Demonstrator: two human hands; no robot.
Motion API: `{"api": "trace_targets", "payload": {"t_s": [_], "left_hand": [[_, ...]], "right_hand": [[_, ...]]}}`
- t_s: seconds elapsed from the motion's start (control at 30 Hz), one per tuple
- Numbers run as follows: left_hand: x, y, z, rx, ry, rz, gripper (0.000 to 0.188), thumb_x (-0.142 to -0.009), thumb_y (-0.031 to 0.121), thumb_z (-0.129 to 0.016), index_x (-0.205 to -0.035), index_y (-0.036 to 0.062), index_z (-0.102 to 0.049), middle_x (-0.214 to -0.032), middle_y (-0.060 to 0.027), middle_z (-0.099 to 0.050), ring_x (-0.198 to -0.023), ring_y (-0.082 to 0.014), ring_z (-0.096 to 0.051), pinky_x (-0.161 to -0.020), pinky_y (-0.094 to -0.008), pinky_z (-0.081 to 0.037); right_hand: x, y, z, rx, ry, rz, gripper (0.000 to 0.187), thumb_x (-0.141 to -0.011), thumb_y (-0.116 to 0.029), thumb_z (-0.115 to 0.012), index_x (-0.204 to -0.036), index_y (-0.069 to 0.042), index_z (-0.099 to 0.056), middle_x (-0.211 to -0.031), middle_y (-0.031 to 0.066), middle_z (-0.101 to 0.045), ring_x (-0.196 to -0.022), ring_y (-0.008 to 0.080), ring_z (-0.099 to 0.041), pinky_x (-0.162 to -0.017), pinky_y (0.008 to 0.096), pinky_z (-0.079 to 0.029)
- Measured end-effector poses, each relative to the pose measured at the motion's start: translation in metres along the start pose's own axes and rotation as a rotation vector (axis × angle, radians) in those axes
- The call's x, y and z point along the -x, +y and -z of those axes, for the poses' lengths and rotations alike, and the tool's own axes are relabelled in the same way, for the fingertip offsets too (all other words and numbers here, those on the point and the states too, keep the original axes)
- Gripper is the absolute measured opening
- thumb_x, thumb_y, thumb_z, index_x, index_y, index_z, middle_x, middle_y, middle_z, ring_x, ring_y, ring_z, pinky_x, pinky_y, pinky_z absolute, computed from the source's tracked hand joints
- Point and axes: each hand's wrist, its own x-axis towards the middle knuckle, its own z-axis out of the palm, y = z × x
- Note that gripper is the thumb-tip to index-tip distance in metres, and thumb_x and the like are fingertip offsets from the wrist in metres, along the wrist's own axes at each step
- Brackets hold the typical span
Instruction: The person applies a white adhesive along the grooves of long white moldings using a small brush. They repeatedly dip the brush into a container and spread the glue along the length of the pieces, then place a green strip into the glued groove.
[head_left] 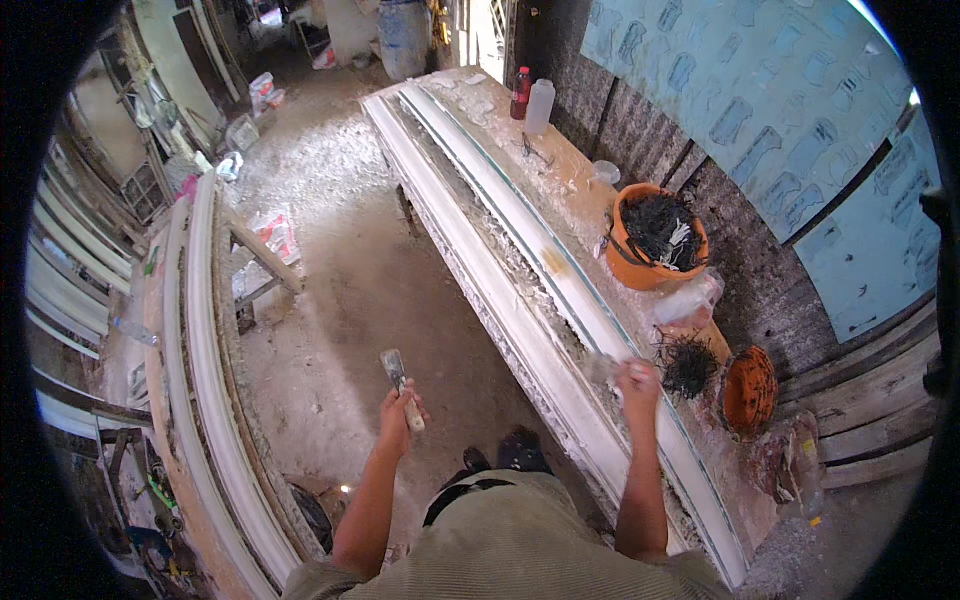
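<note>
My left hand [399,412] is closed round the handle of a putty knife [393,366], held in the air left of the bench with its blade pointing away from me. Over the bench, my right hand [638,382] is closed at the right-hand long white moulding [500,187], which has a thin blue-green edge. A blurred greyish piece [600,368] extends left from its fingers; its kind I cannot make out. Alongside lies a second long white moulding [455,235], with rough crumbly plaster in the gap between the two.
Along the bench's right side stand an orange bucket [632,268] of dark fibres, a clump of dark wiry fibres [688,366], an orange bowl [750,390], a red bottle [521,92] and a translucent bottle [540,106]. Another bench with long mouldings [203,300] runs along my left.
</note>
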Motion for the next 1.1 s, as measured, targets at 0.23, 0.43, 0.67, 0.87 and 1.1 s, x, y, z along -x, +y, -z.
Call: {"api": "trace_targets", "payload": {"t_s": [0.23,0.43,0.67,0.87,1.1], "left_hand": [[-0.105,0.058,0.010,0.140,-0.033,0.007,0.026,-0.102,0.017,-0.055,-0.127,0.0106,-0.058,-0.082,-0.0005,-0.058,-0.067,-0.0149,-0.059,-0.062,-0.0341,-0.056],[-0.193,0.140,0.080,0.113,0.222,0.029,0.029,-0.101,0.018,-0.056,-0.129,0.0113,-0.057,-0.087,-0.0022,-0.059,-0.068,-0.0172,-0.058,-0.062,-0.0363,-0.055],[-0.270,0.242,0.130,0.012,0.235,-0.028,0.030,-0.100,0.019,-0.053,-0.127,0.0084,-0.057,-0.092,-0.0057,-0.060,-0.067,-0.0192,-0.060,-0.064,-0.0380,-0.056],[-0.346,0.330,0.135,-0.299,0.032,0.173,0.026,-0.099,0.016,-0.053,-0.121,0.0031,-0.057,-0.093,-0.0083,-0.063,-0.073,-0.0203,-0.065,-0.067,-0.0378,-0.057],[-0.493,0.449,0.144,-0.731,-0.129,0.033,0.032,-0.096,0.016,-0.062,-0.124,-0.0002,-0.061,-0.098,-0.0084,-0.066,-0.087,-0.0193,-0.065,-0.077,-0.0347,-0.054]], "right_hand": [[-0.099,-0.055,-0.225,0.371,-0.291,0.408,0.017,-0.089,-0.015,-0.073,-0.095,0.000,-0.069,-0.101,0.0175,-0.070,-0.091,0.0309,-0.068,-0.082,0.0366,-0.054],[-0.165,-0.102,-0.214,1.111,-0.296,0.028,0.028,-0.084,-0.026,-0.061,-0.083,0.001,-0.071,-0.082,0.0249,-0.068,-0.080,0.0413,-0.069,-0.074,0.0500,-0.056],[-0.273,-0.156,-0.326,0.840,-0.190,-0.029,0.027,-0.085,-0.028,-0.068,-0.082,-0.001,-0.069,-0.078,0.0235,-0.067,-0.075,0.0406,-0.067,-0.069,0.0480,-0.052],[-0.349,-0.200,-0.463,0.544,-0.307,-0.039,0.034,-0.088,-0.036,-0.071,-0.097,-0.004,-0.074,-0.085,0.0198,-0.071,-0.078,0.0359,-0.069,-0.073,0.0425,-0.054],[-0.429,-0.190,-0.553,0.531,-0.078,-0.022,0.021,-0.091,-0.020,-0.072,-0.096,0.000,-0.072,-0.074,0.0086,-0.069,-0.064,0.0122,-0.064,-0.060,0.0279,-0.051]]}}
